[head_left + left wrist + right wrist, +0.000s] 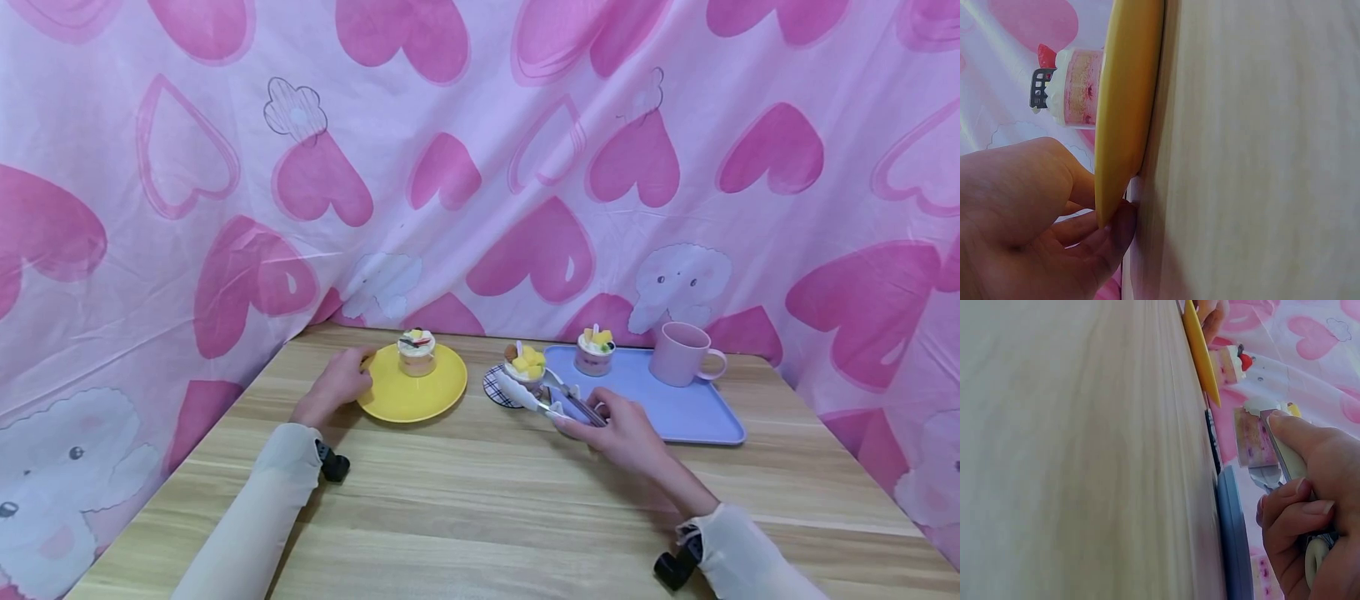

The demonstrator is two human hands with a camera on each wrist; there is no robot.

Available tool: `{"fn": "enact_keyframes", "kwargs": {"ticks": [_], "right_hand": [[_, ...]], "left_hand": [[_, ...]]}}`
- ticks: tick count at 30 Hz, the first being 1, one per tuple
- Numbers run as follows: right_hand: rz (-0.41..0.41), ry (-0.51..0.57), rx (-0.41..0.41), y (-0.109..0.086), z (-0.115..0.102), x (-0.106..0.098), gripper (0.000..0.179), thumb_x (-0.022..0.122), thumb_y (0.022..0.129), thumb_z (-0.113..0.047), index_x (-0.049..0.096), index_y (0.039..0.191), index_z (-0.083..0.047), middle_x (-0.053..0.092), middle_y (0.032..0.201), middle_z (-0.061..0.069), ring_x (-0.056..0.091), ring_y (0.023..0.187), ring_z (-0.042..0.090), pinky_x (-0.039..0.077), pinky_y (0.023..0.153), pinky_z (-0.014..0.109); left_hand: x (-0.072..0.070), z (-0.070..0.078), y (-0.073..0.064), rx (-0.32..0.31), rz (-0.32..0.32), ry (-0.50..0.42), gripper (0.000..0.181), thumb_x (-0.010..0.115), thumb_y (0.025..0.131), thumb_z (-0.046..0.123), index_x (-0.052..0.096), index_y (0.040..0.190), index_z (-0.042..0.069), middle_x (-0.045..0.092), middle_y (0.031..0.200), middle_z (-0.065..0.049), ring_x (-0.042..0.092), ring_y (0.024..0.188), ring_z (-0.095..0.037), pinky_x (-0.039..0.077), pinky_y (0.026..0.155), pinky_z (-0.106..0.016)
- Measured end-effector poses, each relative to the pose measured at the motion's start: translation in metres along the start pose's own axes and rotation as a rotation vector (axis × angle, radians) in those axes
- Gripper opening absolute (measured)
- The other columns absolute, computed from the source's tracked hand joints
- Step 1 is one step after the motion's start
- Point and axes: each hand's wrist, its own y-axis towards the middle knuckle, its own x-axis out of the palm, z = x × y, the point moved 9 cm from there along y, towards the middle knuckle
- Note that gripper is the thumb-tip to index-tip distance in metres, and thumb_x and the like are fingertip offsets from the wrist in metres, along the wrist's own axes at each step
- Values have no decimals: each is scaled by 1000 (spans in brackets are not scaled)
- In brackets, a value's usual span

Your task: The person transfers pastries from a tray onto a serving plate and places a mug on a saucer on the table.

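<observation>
My left hand (341, 382) pinches the left rim of a yellow plate (408, 404), thumb above and fingers beneath in the left wrist view. On that plate stands a small clear dessert cup (417, 357) with cream and a red topping. My right hand (624, 432) grips metal tongs (522, 395), whose jaws are around a second dessert cup (527, 364) topped with yellow fruit cubes. The right wrist view shows this cup (1254, 440) raised off the table. Below it, partly hidden, lies a round checked coaster (495, 389).
Right of the coaster, a blue tray (693, 421) carries another fruit-topped dessert cup (594, 363) and a pink mug (677, 360). A pink heart-print cloth (480, 167) hangs behind the wooden table (450, 517).
</observation>
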Motion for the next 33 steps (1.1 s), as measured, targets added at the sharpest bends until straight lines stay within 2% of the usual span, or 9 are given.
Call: {"fn": "enact_keyframes", "kwargs": {"ticks": [8,14,23,33], "right_hand": [[12,3,-17,4,-10,8,66,83,85,-67,66,115,-10,69,93,7,61,77,21,52,59,31],[22,19,-42,7,-16,13,65,84,85,-65,66,111,-9,69,88,6,61,71,20,50,55,30],[30,27,-69,11,-25,21,60,84,85,-65,66,109,-12,68,85,4,61,70,19,49,57,29],[25,23,-88,15,-34,31,59,85,85,-63,67,109,-12,70,86,3,63,67,18,51,58,30]], "left_hand": [[-1,1,2,19,7,15,60,52,102,2,45,161,-4,51,159,-29,55,123,-39,51,113,-54],[-1,1,2,15,11,19,59,53,102,3,45,161,-3,52,158,-29,55,123,-39,51,115,-54],[0,-1,3,-8,0,19,60,53,103,2,44,162,-3,51,158,-29,56,122,-38,52,112,-52],[0,0,3,10,8,17,60,52,102,1,44,161,-3,51,159,-29,55,123,-39,51,113,-53]]}}
